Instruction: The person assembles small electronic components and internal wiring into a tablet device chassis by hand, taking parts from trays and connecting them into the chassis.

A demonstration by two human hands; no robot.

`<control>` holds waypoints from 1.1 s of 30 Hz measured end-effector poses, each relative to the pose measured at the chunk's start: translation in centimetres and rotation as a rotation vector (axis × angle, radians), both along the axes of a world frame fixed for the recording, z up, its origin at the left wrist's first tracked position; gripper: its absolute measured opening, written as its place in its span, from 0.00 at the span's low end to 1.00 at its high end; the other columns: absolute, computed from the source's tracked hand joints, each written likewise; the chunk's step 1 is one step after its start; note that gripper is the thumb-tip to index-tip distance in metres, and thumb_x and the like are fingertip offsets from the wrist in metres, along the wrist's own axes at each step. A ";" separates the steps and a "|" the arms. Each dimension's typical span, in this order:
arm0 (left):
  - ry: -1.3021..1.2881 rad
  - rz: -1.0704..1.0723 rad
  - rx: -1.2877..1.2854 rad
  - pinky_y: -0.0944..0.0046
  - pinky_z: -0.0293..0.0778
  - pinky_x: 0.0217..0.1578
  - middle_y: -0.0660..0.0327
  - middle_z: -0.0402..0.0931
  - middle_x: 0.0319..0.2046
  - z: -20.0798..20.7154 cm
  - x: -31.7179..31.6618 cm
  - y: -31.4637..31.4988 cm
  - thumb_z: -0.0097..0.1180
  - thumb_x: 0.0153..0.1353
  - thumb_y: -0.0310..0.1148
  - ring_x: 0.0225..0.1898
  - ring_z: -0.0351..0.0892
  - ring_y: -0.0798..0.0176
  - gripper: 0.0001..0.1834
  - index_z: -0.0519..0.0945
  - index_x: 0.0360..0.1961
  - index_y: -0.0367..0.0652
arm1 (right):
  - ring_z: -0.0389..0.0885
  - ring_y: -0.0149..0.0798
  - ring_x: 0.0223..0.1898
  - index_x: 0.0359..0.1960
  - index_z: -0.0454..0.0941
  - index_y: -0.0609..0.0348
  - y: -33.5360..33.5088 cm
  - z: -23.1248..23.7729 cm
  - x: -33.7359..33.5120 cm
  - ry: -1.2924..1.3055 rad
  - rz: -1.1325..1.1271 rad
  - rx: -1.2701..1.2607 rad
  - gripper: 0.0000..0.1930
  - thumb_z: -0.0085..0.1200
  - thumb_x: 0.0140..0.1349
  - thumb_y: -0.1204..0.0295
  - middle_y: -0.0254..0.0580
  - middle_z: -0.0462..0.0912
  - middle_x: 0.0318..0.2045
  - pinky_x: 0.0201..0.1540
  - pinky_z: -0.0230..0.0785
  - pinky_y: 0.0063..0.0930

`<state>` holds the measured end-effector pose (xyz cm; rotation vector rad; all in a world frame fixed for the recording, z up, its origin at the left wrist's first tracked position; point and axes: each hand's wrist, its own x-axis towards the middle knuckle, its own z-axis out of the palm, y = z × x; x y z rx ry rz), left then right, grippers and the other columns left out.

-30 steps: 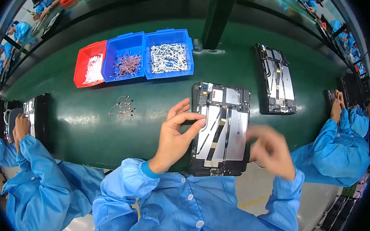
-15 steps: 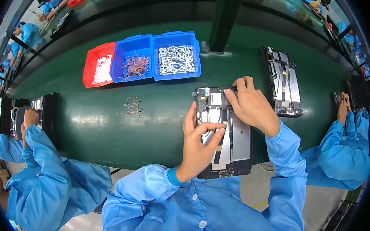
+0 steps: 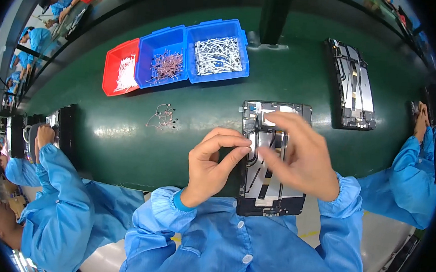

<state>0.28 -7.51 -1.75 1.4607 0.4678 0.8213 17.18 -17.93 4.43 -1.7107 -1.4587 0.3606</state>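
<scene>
An opened tablet-like device lies at the table's front edge, its silver panels, black strips and cables showing. My left hand is beside its left edge, thumb and index fingertips pressed together; anything between them is too small to make out. Over the device's upper right part hovers my right hand, a little blurred, with thumb and fingers apart and nothing visible in it. Left of my left hand, a small tangle of thin wired parts with dark tips rests on the green table.
Behind stand a red bin of white strips, a blue bin of reddish wired parts and another blue bin of white-and-black pieces. A second opened device lies far right, near a dark post. Co-workers sit on both sides.
My right hand has left the device's top edge and come down and nearer, its fingers spreading. The left hand has drawn left off the panel, and the device now lies straighter.
</scene>
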 end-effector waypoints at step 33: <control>0.482 -0.180 -0.494 0.74 0.71 0.17 0.58 0.78 0.34 0.0 0.7 3.7 0.59 0.65 0.26 0.22 0.76 0.75 0.12 0.76 0.45 0.30 | 0.81 0.42 0.26 0.31 0.77 0.63 2.2 -5.6 1.0 0.202 0.116 -0.070 0.04 0.59 0.55 0.79 0.43 0.77 0.28 0.29 0.74 0.32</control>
